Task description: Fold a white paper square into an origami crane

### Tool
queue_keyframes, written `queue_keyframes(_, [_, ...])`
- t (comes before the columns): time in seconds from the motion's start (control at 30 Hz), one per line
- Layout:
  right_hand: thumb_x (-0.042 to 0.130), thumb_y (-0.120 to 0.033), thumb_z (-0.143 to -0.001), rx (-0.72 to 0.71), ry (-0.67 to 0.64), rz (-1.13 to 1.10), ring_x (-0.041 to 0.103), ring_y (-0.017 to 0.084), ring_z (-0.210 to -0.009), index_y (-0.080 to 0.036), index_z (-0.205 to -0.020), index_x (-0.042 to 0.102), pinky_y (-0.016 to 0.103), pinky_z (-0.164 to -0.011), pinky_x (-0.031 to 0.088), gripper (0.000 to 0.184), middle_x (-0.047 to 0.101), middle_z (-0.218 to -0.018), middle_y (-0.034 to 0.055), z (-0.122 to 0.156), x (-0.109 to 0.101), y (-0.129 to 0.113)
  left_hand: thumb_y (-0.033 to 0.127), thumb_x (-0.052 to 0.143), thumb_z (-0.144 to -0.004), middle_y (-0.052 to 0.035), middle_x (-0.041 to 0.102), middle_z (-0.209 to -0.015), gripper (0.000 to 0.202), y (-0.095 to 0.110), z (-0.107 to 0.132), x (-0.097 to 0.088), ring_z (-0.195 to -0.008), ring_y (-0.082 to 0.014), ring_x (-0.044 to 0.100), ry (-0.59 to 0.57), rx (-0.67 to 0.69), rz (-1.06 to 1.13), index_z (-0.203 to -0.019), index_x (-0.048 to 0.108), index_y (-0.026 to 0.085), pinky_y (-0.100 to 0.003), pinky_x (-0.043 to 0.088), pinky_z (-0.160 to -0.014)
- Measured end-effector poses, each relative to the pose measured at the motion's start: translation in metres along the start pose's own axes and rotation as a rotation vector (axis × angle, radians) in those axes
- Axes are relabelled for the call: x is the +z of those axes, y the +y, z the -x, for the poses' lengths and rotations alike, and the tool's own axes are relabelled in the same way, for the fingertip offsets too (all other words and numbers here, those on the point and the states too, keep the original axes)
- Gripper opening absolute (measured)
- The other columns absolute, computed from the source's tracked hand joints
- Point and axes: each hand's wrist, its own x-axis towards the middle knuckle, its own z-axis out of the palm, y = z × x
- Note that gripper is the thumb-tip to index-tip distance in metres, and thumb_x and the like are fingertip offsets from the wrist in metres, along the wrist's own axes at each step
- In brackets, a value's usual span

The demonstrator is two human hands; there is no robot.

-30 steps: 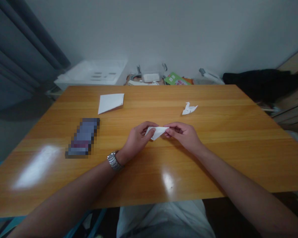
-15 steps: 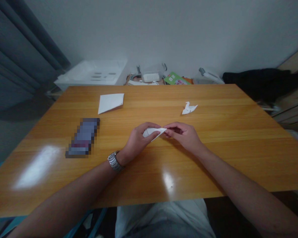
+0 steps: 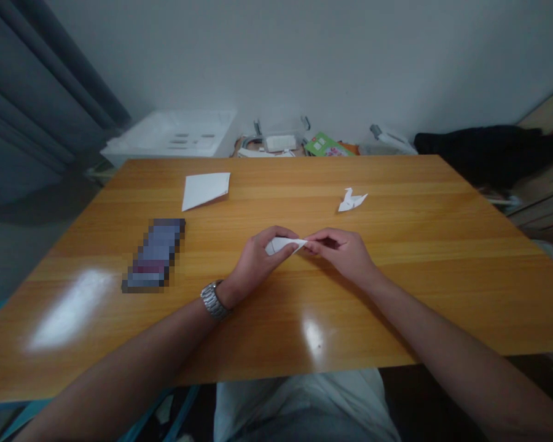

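Observation:
A small folded white paper (image 3: 283, 244) is held just above the wooden table (image 3: 396, 282) near its middle. My left hand (image 3: 253, 264), with a metal watch on the wrist, pinches the paper's left end with curled fingers. My right hand (image 3: 343, 253) pinches the pointed right tip. The two hands nearly touch over the paper, and much of the paper is hidden by the fingers.
A finished folded paper figure (image 3: 351, 201) lies at the back right. A flat white sheet (image 3: 205, 189) lies at the back left, and a blurred dark rectangle (image 3: 154, 255) sits left of my hands. Boxes, clutter and dark cloth lie beyond the table's far edge.
The paper between my fingers has been folded narrower and flatter. Both hands stayed in place, the fingers closing slightly together.

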Motion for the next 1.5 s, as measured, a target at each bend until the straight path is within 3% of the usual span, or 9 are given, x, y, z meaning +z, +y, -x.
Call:
queue_keyframes(0.67, [0.076, -0.045, -0.085, -0.001, -0.045, 0.016, 0.071, 0.02, -0.081, -0.022, -0.093, 0.076, 0.032, -0.075, 0.057, 0.024, 0.078, -0.091, 0.0055, 0.003, 0.007, -0.006, 0.036, 0.068, -0.09, -0.0039, 0.076, -0.09, 0.019, 0.006, -0.001, 0.0, -0.082, -0.0172, 0.069, 0.015, -0.022, -0.021, -0.09, 0.073, 0.018, -0.028, 0.055, -0.078])
queue_keyframes(1.07, [0.066, -0.041, -0.093, -0.074, -0.086, 0.211, 0.067, 0.019, -0.076, -0.022, -0.087, 0.074, 0.031, -0.072, 0.051, 0.02, 0.075, -0.084, 0.0029, 0.002, 0.003, -0.013, 0.035, 0.066, -0.094, -0.0039, 0.073, -0.093, 0.017, 0.0, 0.001, 0.002, -0.086, -0.0165, 0.067, -0.066, 0.051, -0.068, -0.095, 0.071, 0.019, -0.028, 0.055, -0.082])
queue_keyframes(1.5, [0.071, -0.046, -0.089, 0.018, -0.1, 0.072, 0.07, 0.02, -0.08, -0.022, -0.092, 0.075, 0.032, -0.074, 0.053, 0.024, 0.077, -0.09, 0.0047, 0.001, 0.006, -0.008, 0.036, 0.066, -0.094, -0.0031, 0.073, -0.088, 0.018, 0.002, -0.001, 0.0, -0.081, -0.0157, 0.067, -0.076, 0.026, -0.014, -0.093, 0.069, 0.018, -0.027, 0.054, -0.077])
